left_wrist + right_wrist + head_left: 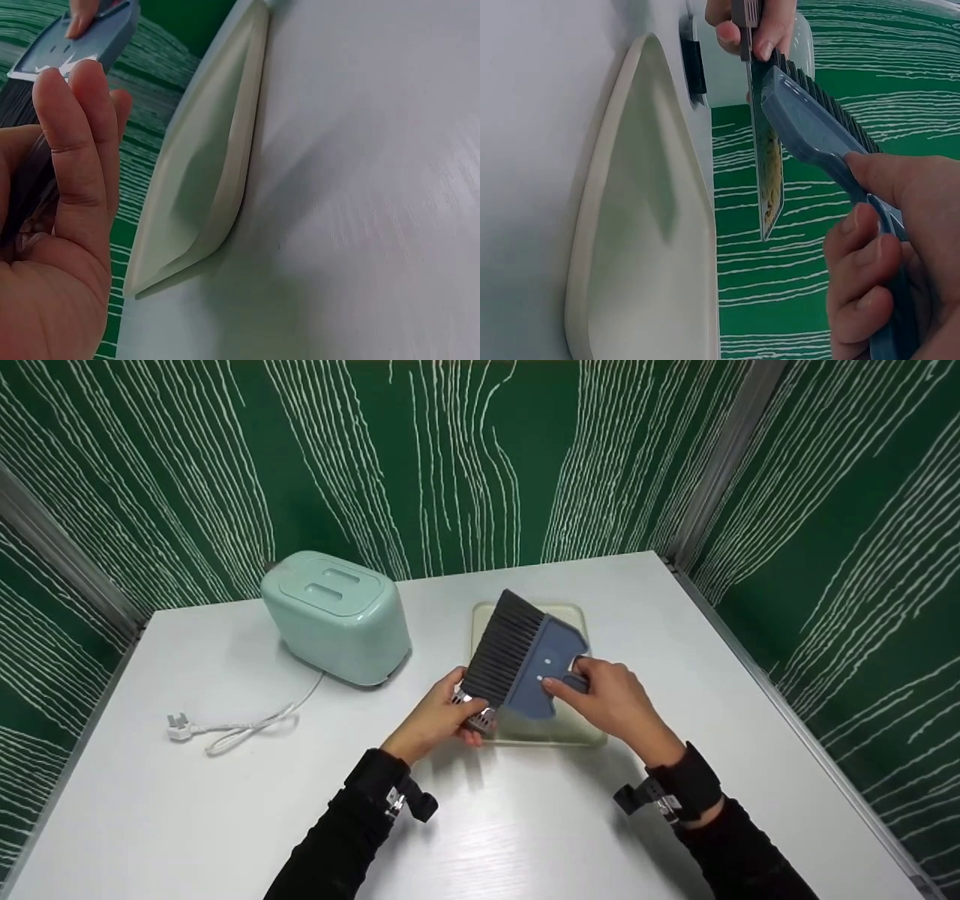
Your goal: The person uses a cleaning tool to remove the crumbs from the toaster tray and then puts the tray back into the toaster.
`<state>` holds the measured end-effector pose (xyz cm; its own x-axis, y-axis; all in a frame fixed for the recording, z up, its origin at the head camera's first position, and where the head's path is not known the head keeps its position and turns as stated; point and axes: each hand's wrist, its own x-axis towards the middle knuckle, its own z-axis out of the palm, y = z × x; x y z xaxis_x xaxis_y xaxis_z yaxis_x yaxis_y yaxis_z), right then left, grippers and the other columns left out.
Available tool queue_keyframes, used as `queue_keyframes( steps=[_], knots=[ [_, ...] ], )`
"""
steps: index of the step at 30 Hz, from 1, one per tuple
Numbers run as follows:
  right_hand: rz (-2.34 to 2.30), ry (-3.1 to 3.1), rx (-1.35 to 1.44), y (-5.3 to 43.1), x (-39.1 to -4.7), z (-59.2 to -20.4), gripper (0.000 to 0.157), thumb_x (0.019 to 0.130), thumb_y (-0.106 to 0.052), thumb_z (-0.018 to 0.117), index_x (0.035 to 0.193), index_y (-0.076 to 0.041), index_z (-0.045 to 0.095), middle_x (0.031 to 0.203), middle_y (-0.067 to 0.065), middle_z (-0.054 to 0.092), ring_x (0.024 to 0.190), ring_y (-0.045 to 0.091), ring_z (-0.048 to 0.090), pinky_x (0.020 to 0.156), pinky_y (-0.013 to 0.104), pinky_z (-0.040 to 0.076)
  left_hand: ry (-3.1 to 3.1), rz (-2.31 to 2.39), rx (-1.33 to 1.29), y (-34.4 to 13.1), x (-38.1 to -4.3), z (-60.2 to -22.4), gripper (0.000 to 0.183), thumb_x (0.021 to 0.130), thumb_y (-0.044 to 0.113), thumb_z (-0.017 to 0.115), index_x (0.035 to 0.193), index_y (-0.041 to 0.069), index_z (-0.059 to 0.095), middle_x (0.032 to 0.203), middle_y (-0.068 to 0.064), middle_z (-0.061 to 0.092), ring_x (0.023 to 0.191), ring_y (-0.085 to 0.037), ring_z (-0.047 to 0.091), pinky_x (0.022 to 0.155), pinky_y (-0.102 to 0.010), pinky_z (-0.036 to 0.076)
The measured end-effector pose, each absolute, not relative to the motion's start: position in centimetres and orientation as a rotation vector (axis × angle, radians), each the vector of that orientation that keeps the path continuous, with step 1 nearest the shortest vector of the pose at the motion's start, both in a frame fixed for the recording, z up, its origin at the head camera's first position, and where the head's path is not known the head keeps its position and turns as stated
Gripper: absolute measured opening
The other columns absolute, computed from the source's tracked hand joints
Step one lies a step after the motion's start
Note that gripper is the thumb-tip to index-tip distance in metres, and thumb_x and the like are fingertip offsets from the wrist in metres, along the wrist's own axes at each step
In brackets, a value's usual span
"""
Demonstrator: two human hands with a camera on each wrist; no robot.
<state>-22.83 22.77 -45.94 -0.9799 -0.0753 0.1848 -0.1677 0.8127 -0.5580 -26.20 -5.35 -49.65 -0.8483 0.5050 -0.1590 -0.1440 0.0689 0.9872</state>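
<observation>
My left hand (435,718) pinches the grey slotted end of a thin metal crumb tray (771,172) between thumb and fingers. Yellowish crumbs show on the crumb tray's surface in the right wrist view. The right hand (611,697) grips the handle of a blue brush (534,682), thumb pressed on its face. Long dark bristles (501,649) lie over the crumb tray and hide most of it in the head view. Both are held above a shallow cream tray (544,733) on the table.
A mint-green toaster (337,622) stands at the back left of the white table (480,840). Its white cord (259,724) and plug (178,727) lie in front of it. Green walls with white lines (487,465) border the table.
</observation>
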Motion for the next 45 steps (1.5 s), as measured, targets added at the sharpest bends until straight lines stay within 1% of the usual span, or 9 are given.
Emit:
queue_keyframes(
  steps=[4, 6, 13, 18, 25, 32, 37, 42, 45],
  knots=[
    [0.898, -2.86, 0.205, 22.3, -22.7, -45.9, 0.049, 0.096, -0.048, 0.078, 0.076, -0.013, 0.05, 0.065, -0.005, 0.039, 0.061, 0.014, 0.041, 0.055, 0.029, 0.029, 1.892, 1.823, 0.36, -5.5, -26.2, -49.8, 0.047, 0.106, 0.003, 0.058, 0.15, 0.011, 0.045, 0.092, -0.022, 0.079, 0.056, -0.016, 0.071, 0.054, -0.03, 0.063],
    [0.89, -2.867, 0.208, 22.3, -22.7, -45.9, 0.049, 0.097, -0.048, 0.078, 0.076, -0.013, 0.049, 0.065, -0.005, 0.038, 0.061, 0.014, 0.041, 0.055, 0.029, 0.029, 1.891, 1.819, 0.369, -5.5, -26.2, -49.9, 0.046, 0.106, 0.003, 0.058, 0.15, 0.01, 0.045, 0.095, -0.024, 0.08, 0.058, -0.016, 0.072, 0.055, -0.03, 0.064],
    [0.851, -2.882, 0.195, 22.7, -22.8, -46.2, 0.048, 0.097, -0.047, 0.078, 0.077, -0.013, 0.052, 0.065, -0.005, 0.039, 0.06, 0.014, 0.041, 0.054, 0.03, 0.028, 1.845, 1.815, 0.384, -5.6, -26.2, -49.7, 0.045, 0.107, 0.009, 0.065, 0.147, 0.013, 0.045, 0.09, -0.017, 0.08, 0.06, -0.018, 0.074, 0.063, -0.037, 0.068],
    [0.84, -2.877, 0.21, 22.9, -22.9, -46.4, 0.048, 0.097, -0.048, 0.077, 0.078, -0.013, 0.051, 0.064, -0.005, 0.037, 0.06, 0.013, 0.039, 0.053, 0.029, 0.026, 1.842, 1.804, 0.374, -5.6, -26.1, -49.6, 0.042, 0.106, 0.01, 0.067, 0.143, 0.015, 0.048, 0.091, -0.013, 0.078, 0.061, -0.017, 0.074, 0.064, -0.034, 0.067],
    [0.781, -2.899, 0.171, 23.1, -23.1, -46.4, 0.047, 0.097, -0.049, 0.077, 0.081, -0.012, 0.054, 0.066, -0.004, 0.039, 0.062, 0.015, 0.042, 0.053, 0.03, 0.028, 1.856, 1.807, 0.358, -5.6, -26.3, -49.8, 0.047, 0.106, 0.011, 0.068, 0.148, 0.016, 0.049, 0.091, -0.014, 0.077, 0.06, -0.016, 0.073, 0.062, -0.032, 0.066],
    [0.746, -2.908, 0.138, 23.5, -23.3, -46.2, 0.044, 0.098, -0.05, 0.075, 0.084, -0.011, 0.059, 0.067, -0.001, 0.049, 0.064, 0.018, 0.049, 0.053, 0.03, 0.034, 1.864, 1.816, 0.375, -5.7, -26.4, -50.0, 0.051, 0.106, 0.011, 0.068, 0.153, 0.019, 0.048, 0.085, -0.012, 0.073, 0.057, -0.015, 0.07, 0.06, -0.032, 0.065],
    [0.721, -2.877, 0.123, 23.7, -23.5, -46.3, 0.042, 0.098, -0.049, 0.075, 0.087, -0.01, 0.063, 0.069, 0.002, 0.055, 0.066, 0.021, 0.053, 0.054, 0.032, 0.036, 1.878, 1.811, 0.384, -5.8, -26.4, -50.1, 0.054, 0.105, 0.011, 0.068, 0.155, 0.019, 0.048, 0.085, -0.011, 0.072, 0.057, -0.013, 0.068, 0.059, -0.03, 0.064],
    [0.662, -2.849, 0.102, 23.9, -23.6, -46.3, 0.046, 0.098, -0.052, 0.074, 0.087, -0.009, 0.063, 0.068, 0.005, 0.058, 0.063, 0.024, 0.056, 0.051, 0.033, 0.037, 1.877, 1.803, 0.378, -5.9, -26.4, -50.1, 0.055, 0.106, 0.012, 0.067, 0.156, 0.018, 0.046, 0.086, -0.009, 0.072, 0.057, -0.012, 0.068, 0.059, -0.029, 0.063],
    [0.619, -2.822, 0.088, 24.0, -23.7, -46.4, 0.046, 0.098, -0.052, 0.074, 0.088, -0.008, 0.065, 0.069, 0.01, 0.063, 0.062, 0.028, 0.061, 0.048, 0.037, 0.041, 1.878, 1.801, 0.376, -6.0, -26.4, -50.1, 0.054, 0.106, 0.012, 0.067, 0.156, 0.017, 0.045, 0.086, -0.009, 0.073, 0.057, -0.012, 0.068, 0.06, -0.029, 0.064]
  ],
)
